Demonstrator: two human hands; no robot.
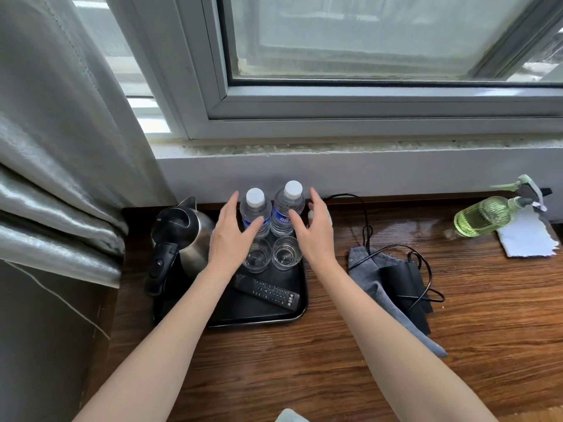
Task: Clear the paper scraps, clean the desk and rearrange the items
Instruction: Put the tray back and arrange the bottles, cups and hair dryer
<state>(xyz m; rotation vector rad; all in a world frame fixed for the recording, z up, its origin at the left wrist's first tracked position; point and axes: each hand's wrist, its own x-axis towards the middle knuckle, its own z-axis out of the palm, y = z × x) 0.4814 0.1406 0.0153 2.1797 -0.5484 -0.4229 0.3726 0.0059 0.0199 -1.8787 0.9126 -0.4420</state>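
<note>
Up close, two water bottles [271,213] stand on the black tray [259,315] between the left hand [231,236] and right hand [313,229], both with fingers relaxed, gripping nothing; whether they touch is unclear.

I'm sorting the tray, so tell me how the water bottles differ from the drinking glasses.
The two water bottles are taller, capped in white and carry blue labels; the two drinking glasses are short, open-topped and unlabelled. The bottles stand at the back of the black tray, the glasses in front of them. Both pairs are clear, upright and side by side.
</note>
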